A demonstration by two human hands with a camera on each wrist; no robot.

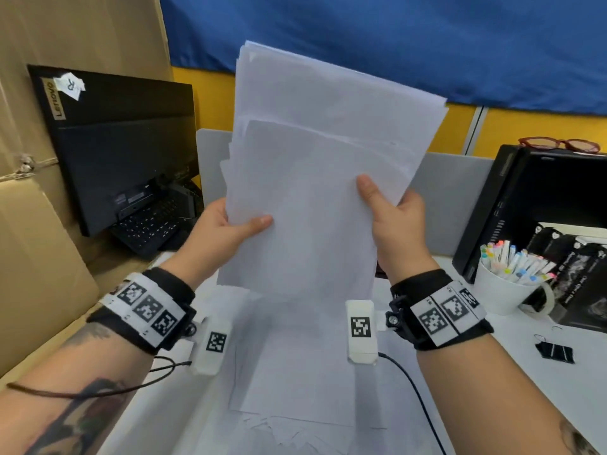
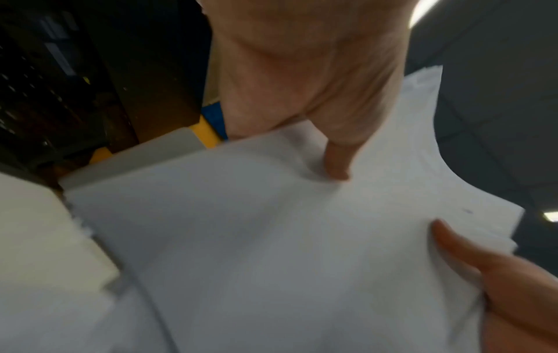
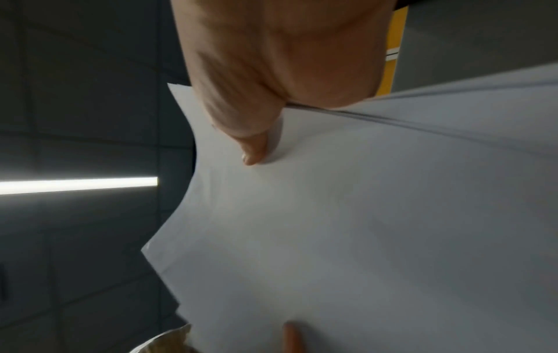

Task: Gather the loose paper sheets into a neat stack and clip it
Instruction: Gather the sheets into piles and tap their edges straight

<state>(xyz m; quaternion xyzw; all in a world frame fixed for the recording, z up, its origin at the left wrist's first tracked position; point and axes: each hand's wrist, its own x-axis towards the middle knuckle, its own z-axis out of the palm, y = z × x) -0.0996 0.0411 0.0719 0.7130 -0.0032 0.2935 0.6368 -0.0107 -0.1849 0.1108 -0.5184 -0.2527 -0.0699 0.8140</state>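
A thick stack of white paper sheets (image 1: 315, 165) is held upright above the desk, its edges uneven and fanned at the top. My left hand (image 1: 226, 231) grips its lower left edge, thumb on the front sheet. My right hand (image 1: 391, 221) grips the right edge, thumb pressed on the front. The left wrist view shows the paper stack (image 2: 271, 238) under my left thumb (image 2: 338, 157); the right wrist view shows the stack (image 3: 362, 215) under my right thumb (image 3: 256, 145). More loose sheets (image 1: 295, 389) lie flat on the white desk below. A black binder clip (image 1: 555, 351) lies at the right.
A black monitor (image 1: 124, 142) and keyboard (image 1: 147, 224) stand at the left by cardboard boxes (image 1: 39, 257). A white mug of markers (image 1: 509, 280), black boxes (image 1: 584, 284) and a black computer case (image 1: 532, 192) with red glasses (image 1: 558, 144) crowd the right. A grey divider (image 1: 453, 198) stands behind.
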